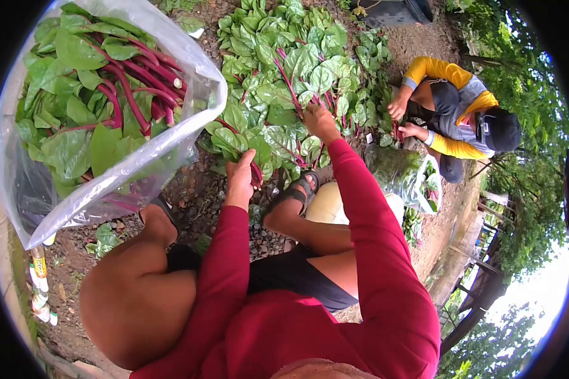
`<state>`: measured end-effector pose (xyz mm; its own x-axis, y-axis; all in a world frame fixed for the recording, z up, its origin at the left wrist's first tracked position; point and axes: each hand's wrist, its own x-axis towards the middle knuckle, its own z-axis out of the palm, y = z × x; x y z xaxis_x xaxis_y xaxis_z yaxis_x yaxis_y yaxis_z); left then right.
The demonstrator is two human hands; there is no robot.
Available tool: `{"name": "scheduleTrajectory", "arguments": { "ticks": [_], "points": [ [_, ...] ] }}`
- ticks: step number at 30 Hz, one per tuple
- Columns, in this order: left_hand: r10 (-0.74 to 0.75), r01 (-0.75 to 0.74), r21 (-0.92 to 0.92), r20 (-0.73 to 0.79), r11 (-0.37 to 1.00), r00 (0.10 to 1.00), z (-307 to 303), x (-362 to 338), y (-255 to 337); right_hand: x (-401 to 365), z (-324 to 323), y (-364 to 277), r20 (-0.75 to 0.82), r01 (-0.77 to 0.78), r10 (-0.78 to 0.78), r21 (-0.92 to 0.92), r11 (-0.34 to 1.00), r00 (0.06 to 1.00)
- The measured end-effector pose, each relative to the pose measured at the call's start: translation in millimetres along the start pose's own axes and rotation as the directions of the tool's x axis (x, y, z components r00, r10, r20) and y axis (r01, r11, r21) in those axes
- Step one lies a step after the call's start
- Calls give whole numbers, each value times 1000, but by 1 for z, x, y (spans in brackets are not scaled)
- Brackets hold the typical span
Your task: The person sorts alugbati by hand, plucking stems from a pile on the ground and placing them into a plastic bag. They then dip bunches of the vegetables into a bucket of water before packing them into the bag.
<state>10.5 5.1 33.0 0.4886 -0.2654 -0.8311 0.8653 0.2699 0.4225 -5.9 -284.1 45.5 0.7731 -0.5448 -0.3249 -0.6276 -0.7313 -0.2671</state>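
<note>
The head view shows, at centre left, the left hand (239, 183) closed around the red stems of a leafy bunch (232, 142), while the right hand (321, 123), just above the middle of the frame, grips a red stem (289, 85) among the leafy plants (291, 50) at upper centre. An open clear plastic bag (123, 169) at upper left holds cut leafy stems (133, 88), and at upper right a co-worker (452, 110) in yellow sleeves crouches beside the plants, both hands at some stems.

Bright daylight, blown-out sky, curved fisheye edges
</note>
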Motion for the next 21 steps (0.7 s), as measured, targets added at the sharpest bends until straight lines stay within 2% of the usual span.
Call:
{"name": "scheduleTrajectory", "arguments": {
  "ticks": [1,6,8,11,15,16,19,21],
  "points": [
    [-2,2,3,-1,1000,1000,0,-1,2,2,1,-5,21,-70,69,51,996,997],
    [63,-63,-60,0,996,998,6,-5,6,10,14,-16,-26,-108,112,113,988,993],
    [-5,5,-16,16,1000,1000,0,1,3,11,7,-22,-17,-139,141,106,985,990],
    [17,-15,-41,51,999,999,2,-1,4,9,-7,-21,8,-27,28,-6,1000,1000],
    [88,-80,-78,107,994,990,1,1,-3,-13,-54,-35,149,78,-76,-6,997,986],
    [99,-92,-72,107,993,989,-3,10,-12,-27,-69,-42,187,50,-63,71,996,980],
    [89,-84,-51,115,995,989,-10,23,-24,-53,-91,-47,99,142,-157,149,979,983],
    [63,-58,-40,120,998,991,-11,23,-25,-71,-108,-61,115,121,-142,177,977,983]
  ]
}}
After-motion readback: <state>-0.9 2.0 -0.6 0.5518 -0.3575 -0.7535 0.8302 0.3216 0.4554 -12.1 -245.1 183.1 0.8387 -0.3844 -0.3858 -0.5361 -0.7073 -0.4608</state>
